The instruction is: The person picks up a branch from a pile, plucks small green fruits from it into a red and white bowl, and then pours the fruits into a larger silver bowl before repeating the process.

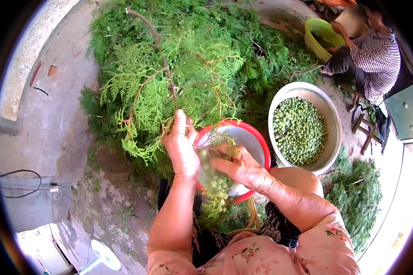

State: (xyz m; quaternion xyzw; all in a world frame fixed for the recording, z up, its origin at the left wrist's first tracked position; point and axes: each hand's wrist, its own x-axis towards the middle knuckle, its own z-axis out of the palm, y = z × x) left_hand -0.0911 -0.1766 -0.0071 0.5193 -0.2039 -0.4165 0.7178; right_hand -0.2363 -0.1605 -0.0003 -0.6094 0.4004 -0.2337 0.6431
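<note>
My left hand is closed around a leafy evergreen branch, thumb pointing up along the stem. The branch's woody stem and feathery green sprays reach away from me over a big heap. Just right of that hand, a sprig with clustered green cones hangs down over a white basin with a red rim. My right hand has its fingers curled at the top of this sprig, thumb and forefinger close together. Its fingertips are partly blurred and overlapped by foliage. The basin's inside is largely hidden behind my hands.
A heap of cut evergreen branches covers the ground ahead. At the right stands a metal basin with many green cones. Beyond it a person sits by a yellow-green tub. More cut foliage lies at the lower right.
</note>
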